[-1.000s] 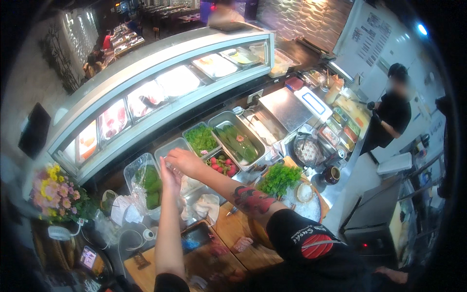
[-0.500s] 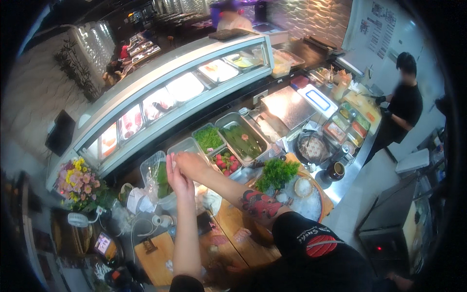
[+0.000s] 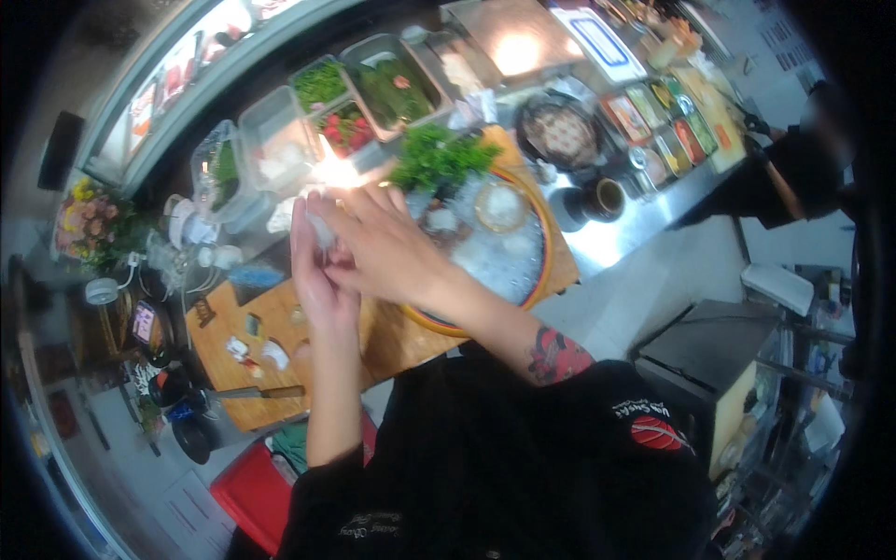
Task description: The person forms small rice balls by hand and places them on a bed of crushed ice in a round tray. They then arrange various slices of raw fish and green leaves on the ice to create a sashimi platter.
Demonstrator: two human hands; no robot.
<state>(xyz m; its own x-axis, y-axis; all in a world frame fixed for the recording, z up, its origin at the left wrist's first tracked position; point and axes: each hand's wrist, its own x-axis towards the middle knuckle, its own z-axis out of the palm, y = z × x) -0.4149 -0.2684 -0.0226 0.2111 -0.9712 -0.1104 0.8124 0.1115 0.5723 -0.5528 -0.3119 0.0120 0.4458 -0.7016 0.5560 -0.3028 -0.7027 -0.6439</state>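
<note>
Head view: your left hand (image 3: 315, 266) and right hand (image 3: 387, 247) meet, curled fingers (image 3: 327, 207) pinching a small pale piece (image 3: 320, 227) between them, above the wooden board (image 3: 271, 355).

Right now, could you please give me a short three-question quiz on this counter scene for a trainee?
1. True or false: the left hand and the right hand are together over the wooden board.
2. What lies in the round platter beside the greens? A) crushed ice B) noodles C) bread
3. Which tool lies at the board's near edge, by the red box?

Key
1. True; a small pale piece shows between the fingers.
2. A
3. The knife.
</note>
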